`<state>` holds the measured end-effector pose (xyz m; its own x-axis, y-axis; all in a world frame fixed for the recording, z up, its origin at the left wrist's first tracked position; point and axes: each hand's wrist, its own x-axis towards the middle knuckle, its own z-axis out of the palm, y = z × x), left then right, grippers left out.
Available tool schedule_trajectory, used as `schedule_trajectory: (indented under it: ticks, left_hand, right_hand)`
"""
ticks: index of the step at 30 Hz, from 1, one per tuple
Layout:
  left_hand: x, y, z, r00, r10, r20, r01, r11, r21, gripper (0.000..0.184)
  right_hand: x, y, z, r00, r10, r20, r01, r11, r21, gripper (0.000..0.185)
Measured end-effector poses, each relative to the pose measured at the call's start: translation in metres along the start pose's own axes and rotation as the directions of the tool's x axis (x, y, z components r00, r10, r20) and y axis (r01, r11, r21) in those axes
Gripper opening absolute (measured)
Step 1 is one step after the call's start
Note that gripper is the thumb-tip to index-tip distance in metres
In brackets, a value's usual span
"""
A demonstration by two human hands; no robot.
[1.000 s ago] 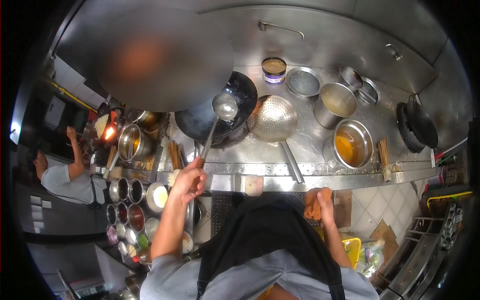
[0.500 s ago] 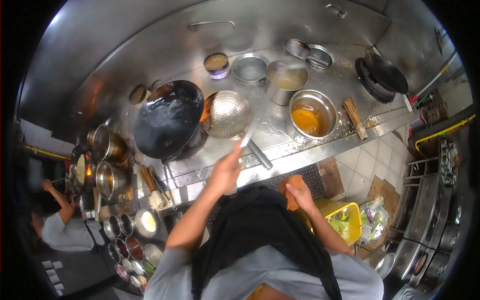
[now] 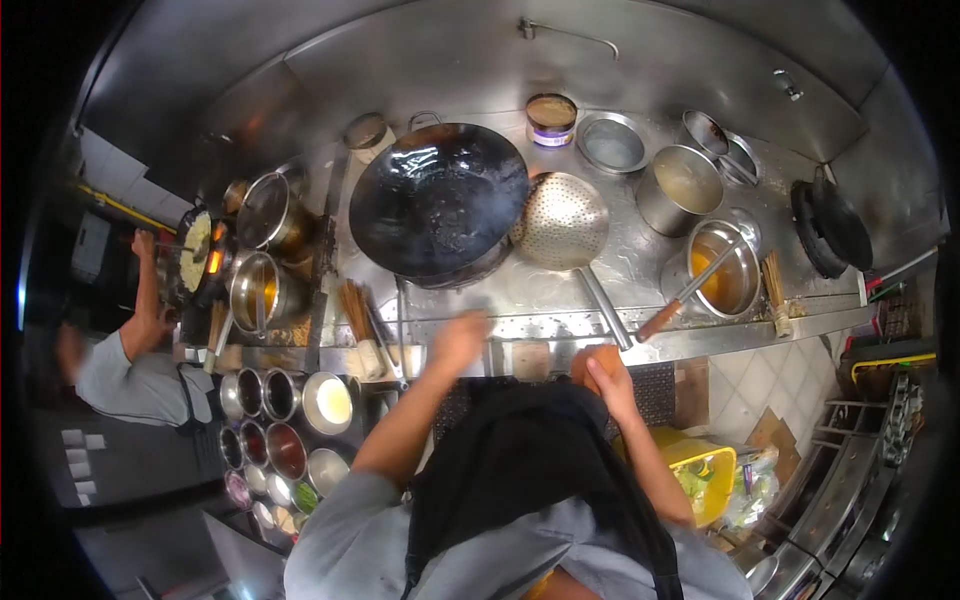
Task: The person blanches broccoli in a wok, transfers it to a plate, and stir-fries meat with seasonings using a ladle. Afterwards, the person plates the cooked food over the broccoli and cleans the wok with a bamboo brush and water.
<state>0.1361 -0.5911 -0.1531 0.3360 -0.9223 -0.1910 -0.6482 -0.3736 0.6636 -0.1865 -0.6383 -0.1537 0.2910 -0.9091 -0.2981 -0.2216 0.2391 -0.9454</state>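
Note:
My left hand [image 3: 459, 346] is over the front edge of the stove, below the black wok [image 3: 440, 205]. Motion blurs its fingers, and nothing shows clearly in it. Close to my body, my right hand [image 3: 612, 380] grips a folded orange-brown cloth [image 3: 583, 366]. A ladle [image 3: 690, 290] with a brown handle leans in the steel pot of orange liquid [image 3: 752, 252], its handle reaching toward my right hand. Between wok and pot lies a perforated strainer [image 3: 562, 222], its grey handle pointing at me. A little smoke rises from the wok.
Left of the wok are a bamboo brush [image 3: 358, 315] and pots of oil [image 3: 262, 290]. Bowls of ingredients [image 3: 286, 450] stand lower left, near another person [image 3: 140, 370] at a pan. A yellow bin [image 3: 715, 485] stands right of me. A tin [image 3: 551, 118] sits at the back.
My left hand has let go of the ladle, which now leans in the pot, and has moved away from it. The view has swung left. My right hand keeps the cloth.

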Motion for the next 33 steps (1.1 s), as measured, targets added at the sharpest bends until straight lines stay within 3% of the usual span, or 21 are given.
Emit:
schedule_trajectory:
  ticks: [1,2,3,4,5,7,8,9,11,13,15,17,19,20,22,24,26,27,29,31,33]
  left_hand:
    - [-0.008,-0.061,-0.03,0.987,0.085,-0.136,-0.042,0.955,0.292,0.031]
    - [-0.012,-0.122,-0.052,0.976,-0.163,-0.146,0.217,0.82,0.53,0.039]
    - [-0.027,-0.143,-0.072,0.885,-0.316,-0.341,0.436,0.818,0.375,0.05]
    - [-0.029,-0.16,-0.09,0.779,-0.569,-0.264,0.627,0.695,0.352,0.068]
    - [-0.031,-0.169,-0.091,0.778,-0.573,-0.258,0.628,0.694,0.354,0.068]
    - [-0.032,-0.185,-0.084,0.704,-0.696,-0.142,0.703,0.655,0.276,0.085]
    - [-0.031,-0.189,-0.083,0.687,-0.722,-0.074,0.707,0.642,0.296,0.101]
    - [-0.029,-0.196,-0.084,0.689,-0.722,-0.069,0.705,0.644,0.297,0.101]
    - [-0.031,-0.206,-0.084,0.692,-0.714,-0.103,0.722,0.688,0.077,0.105]
    - [-0.041,-0.195,-0.106,0.722,-0.672,-0.162,0.68,0.733,-0.012,0.098]
    - [-0.05,-0.19,-0.129,0.821,-0.394,-0.414,0.275,0.907,-0.318,0.084]
    - [-0.043,-0.12,-0.194,0.821,0.031,-0.57,-0.076,0.996,-0.056,0.071]
    - [-0.014,-0.077,-0.243,0.9,0.173,-0.4,-0.122,0.981,0.15,0.069]
    - [0.005,-0.06,-0.258,0.902,0.176,-0.395,-0.126,0.981,0.15,0.069]
    - [0.049,-0.031,-0.27,0.992,0.107,0.073,-0.126,0.924,0.36,0.069]
    - [0.109,-0.051,-0.242,0.937,0.043,0.346,-0.263,0.739,0.62,0.064]
    - [0.17,-0.055,-0.219,0.958,0.001,0.287,-0.207,0.698,0.686,0.054]
    - [0.205,-0.044,-0.214,0.97,-0.082,0.229,-0.104,0.713,0.693,0.046]
    - [0.248,-0.029,-0.183,0.993,-0.011,0.117,-0.058,0.821,0.569,0.043]
    - [0.242,-0.006,-0.15,0.975,-0.093,0.199,0.016,0.934,0.357,0.043]
    - [0.209,0.009,-0.162,0.896,-0.106,0.43,-0.071,0.925,0.374,0.044]
  right_hand:
    - [0.013,-0.011,0.022,1.0,-0.026,-0.002,0.026,0.999,-0.038,0.053]
    - [0.029,-0.013,0.048,0.999,-0.011,0.051,0.009,0.999,0.043,0.057]
    - [0.047,-0.016,0.075,0.994,0.0,0.107,-0.013,0.993,0.12,0.061]
    - [0.058,-0.035,0.103,0.981,0.079,0.175,-0.116,0.971,0.21,0.064]
    - [0.069,-0.054,0.13,0.957,0.15,0.247,-0.221,0.931,0.29,0.066]
    - [0.103,-0.059,0.184,0.936,0.189,0.298,-0.262,0.937,0.231,0.071]
    - [0.115,-0.065,0.21,0.903,0.254,0.348,-0.366,0.879,0.307,0.068]
    - [0.126,-0.071,0.231,0.862,0.31,0.402,-0.463,0.804,0.374,0.066]
    - [0.147,-0.072,0.263,0.839,0.374,0.394,-0.528,0.731,0.431,0.055]
    - [0.159,-0.07,0.28,0.818,0.427,0.386,-0.574,0.65,0.498,0.044]
    - [0.16,-0.063,0.29,0.877,0.317,0.361,-0.479,0.635,0.606,0.023]
    - [0.149,-0.075,0.291,0.886,0.35,0.305,-0.464,0.63,0.623,0.022]
    - [0.147,-0.08,0.295,0.893,0.372,0.254,-0.444,0.629,0.638,0.022]
    - [0.147,-0.076,0.297,0.905,0.333,0.265,-0.424,0.654,0.627,0.025]
    - [0.144,-0.072,0.295,0.918,0.3,0.261,-0.397,0.675,0.622,0.028]
    - [0.142,-0.077,0.297,0.921,0.314,0.231,-0.387,0.672,0.631,0.028]
    - [0.149,-0.068,0.296,0.921,0.314,0.233,-0.388,0.668,0.635,0.028]
    - [0.15,-0.062,0.297,0.917,0.311,0.25,-0.398,0.662,0.635,0.028]
    - [0.146,-0.063,0.297,0.927,0.32,0.195,-0.365,0.656,0.661,0.029]
    - [0.149,-0.069,0.291,0.923,0.318,0.214,-0.382,0.711,0.59,0.029]
    - [0.148,-0.075,0.288,0.921,0.327,0.212,-0.387,0.701,0.599,0.028]
